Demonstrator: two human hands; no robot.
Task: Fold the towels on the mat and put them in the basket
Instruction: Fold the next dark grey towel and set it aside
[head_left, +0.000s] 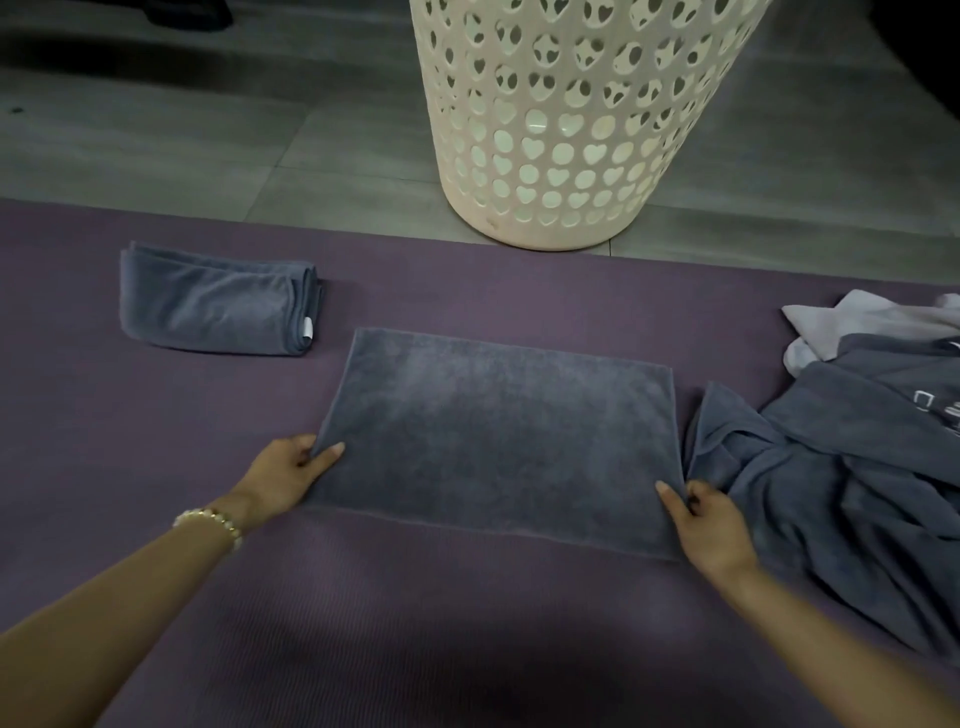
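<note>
- Left hand (292, 470), centre-left of frame: fingers pinch left edge of flat grey towel (493, 431).
- Right hand (712, 526), centre-right: fingers apparently pinch its right edge.

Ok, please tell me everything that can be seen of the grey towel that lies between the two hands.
The grey towel is a smooth rectangle of terry-like cloth with hemmed edges. It lies flat on the purple mat. A hem line runs along its near side, so it may be folded once. The left hand pinches its left edge, the right hand its right edge, both near the front corners. A crumpled towel pile lies close at its right.
</note>
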